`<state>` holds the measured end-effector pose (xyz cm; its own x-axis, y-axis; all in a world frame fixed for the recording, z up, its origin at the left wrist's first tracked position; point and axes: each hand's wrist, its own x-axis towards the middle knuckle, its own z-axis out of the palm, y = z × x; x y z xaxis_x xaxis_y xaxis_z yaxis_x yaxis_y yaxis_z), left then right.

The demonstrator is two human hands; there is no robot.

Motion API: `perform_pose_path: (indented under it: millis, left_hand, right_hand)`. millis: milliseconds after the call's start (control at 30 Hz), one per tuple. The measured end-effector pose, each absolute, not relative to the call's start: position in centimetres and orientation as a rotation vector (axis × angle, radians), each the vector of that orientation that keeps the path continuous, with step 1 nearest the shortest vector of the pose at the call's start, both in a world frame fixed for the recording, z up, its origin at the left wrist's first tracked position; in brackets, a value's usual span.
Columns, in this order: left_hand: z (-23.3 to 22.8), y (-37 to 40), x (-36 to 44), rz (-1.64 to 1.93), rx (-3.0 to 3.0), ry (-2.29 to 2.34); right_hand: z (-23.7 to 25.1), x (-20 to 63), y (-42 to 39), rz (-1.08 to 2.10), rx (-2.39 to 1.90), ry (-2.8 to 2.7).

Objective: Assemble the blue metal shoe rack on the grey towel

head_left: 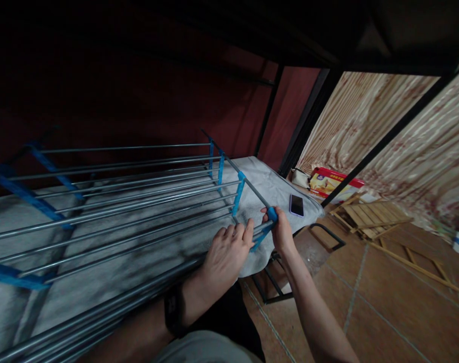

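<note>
A rack of grey metal rods (138, 205) with blue plastic joint pieces (237, 194) lies across a grey cloth-covered surface (260, 176). At its near right corner, my right hand (283, 233) is closed round a blue plastic joint (272, 214) at the end of a long side pole (255, 190). My left hand (227, 254) lies just left of it, palm down, its fingers bent over the near rods at that end. The left fingertips are partly hidden behind the hand. A black band (174, 310) is on my left wrist.
A phone (296, 205) lies on the cloth beyond my right hand. On the tiled floor (365, 302) at right are a folded wooden slatted piece (377, 217) and a red box (333, 181). Black frame posts (269, 111) rise behind, before a patterned curtain (381, 126).
</note>
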<state>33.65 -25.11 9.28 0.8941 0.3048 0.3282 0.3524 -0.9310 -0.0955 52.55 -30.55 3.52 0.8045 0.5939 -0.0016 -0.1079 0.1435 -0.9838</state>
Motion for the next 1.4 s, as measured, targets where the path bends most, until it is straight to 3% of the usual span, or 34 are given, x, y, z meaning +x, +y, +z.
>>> perform_pose_path:
  millis: [333,600,1400]
  left_hand:
    - [7.3,-23.4,25.7,-0.616,-2.788,-0.584]
    - [8.3,-23.2,26.4,-0.568,-2.821,-0.616]
    - [9.1,-23.2,26.6,-0.329,-3.002,-0.695]
  right_hand:
    - [4.1,52.1,-30.5,0.584,-1.281,-0.443]
    - [5.7,52.8,-30.6,0.721,-1.311,-0.460]
    - [5.4,52.4,-30.3,0.650,-1.293,-0.438]
